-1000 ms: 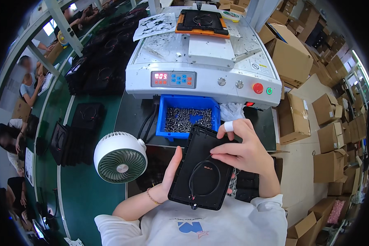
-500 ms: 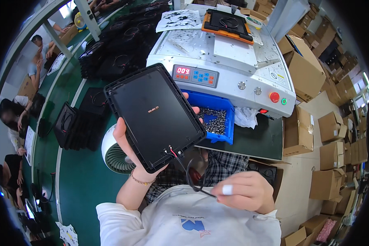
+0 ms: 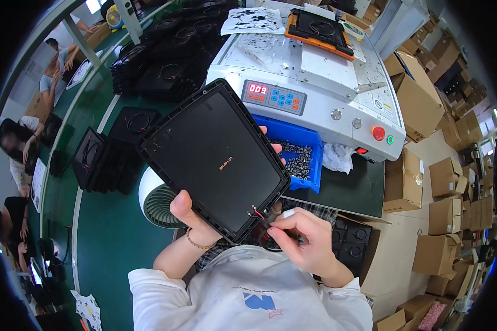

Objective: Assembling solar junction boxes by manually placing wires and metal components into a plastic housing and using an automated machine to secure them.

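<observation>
The left hand point(image 3: 200, 225) grips a black panel point(image 3: 204, 160) from beneath, thumb at one long edge, fingertips at the other, with the panel raised in front of the body, partly covering a blue bin point(image 3: 308, 185) of small metal parts point(image 3: 299, 165). The right hand point(image 3: 306, 236) pinches a dark cable point(image 3: 264, 222) beside the panel's lower edge.

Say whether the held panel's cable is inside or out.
Out: the cable crosses the edge of the panel to the right hand; no loop lies inside.
</observation>
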A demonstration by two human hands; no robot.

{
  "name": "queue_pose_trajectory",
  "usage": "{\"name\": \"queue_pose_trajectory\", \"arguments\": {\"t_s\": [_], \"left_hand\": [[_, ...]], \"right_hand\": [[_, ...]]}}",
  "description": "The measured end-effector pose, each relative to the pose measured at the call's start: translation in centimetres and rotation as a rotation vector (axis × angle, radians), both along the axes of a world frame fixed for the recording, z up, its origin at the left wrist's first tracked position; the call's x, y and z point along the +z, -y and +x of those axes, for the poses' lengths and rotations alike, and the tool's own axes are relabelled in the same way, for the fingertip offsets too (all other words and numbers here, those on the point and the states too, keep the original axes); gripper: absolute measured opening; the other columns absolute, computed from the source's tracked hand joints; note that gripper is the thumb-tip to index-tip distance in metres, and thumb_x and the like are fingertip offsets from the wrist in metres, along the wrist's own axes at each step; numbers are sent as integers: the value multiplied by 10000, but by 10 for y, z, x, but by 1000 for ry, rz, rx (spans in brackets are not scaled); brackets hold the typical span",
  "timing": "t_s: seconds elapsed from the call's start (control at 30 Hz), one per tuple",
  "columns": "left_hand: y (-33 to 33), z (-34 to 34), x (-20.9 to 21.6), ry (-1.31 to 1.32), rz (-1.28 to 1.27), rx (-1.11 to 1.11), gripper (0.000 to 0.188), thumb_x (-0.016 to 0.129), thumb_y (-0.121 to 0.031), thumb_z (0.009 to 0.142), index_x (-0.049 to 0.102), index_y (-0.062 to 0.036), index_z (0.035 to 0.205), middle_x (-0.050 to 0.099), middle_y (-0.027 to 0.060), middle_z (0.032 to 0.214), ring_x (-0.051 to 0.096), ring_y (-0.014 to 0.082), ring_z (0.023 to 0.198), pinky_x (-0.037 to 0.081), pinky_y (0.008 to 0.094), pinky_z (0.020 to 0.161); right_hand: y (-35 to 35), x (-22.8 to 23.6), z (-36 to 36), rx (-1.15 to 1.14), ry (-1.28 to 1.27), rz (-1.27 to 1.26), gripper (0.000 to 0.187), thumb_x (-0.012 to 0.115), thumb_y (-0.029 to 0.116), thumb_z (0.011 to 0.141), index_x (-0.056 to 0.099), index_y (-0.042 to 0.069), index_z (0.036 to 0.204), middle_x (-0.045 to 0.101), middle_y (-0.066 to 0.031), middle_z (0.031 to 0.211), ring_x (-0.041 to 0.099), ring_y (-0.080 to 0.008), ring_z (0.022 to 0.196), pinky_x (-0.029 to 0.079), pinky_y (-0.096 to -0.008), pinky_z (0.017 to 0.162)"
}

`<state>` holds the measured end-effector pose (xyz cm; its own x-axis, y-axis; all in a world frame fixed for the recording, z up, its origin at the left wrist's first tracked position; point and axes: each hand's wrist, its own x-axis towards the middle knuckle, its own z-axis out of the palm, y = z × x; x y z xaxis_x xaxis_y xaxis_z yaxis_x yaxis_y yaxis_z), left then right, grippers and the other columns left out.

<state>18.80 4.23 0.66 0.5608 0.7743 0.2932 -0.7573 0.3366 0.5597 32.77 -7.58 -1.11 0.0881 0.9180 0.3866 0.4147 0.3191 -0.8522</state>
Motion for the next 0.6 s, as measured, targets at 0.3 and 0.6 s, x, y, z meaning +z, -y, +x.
{"name": "queue_pose_trajectory", "arguments": {"t_s": [0.3, 0.6], "left_hand": [[6, 6, -10, -55, 48, 37, 1152, 599, -681, 679, 148, -19, 1508, 294, 206, 1486, 388, 379, 1327, 351, 510, 1097], [11, 3, -14, -105, 40, 18, 1181, 540, -768, 681, 152, -21, 1509, 307, 197, 1483, 401, 347, 1322, 361, 520, 1092]], "right_hand": [[-6, -30, -13, 174, -851, -190, 99, 703, -1, 853, 630, -21, 789, 643, -47, 810, 572, -70, 722, 452, -202, 633], [-12, -43, -11, 228, -987, -287, 76, 720, 6, 839, 647, -14, 845, 673, -52, 851, 608, -76, 746, 488, -215, 668]]}}
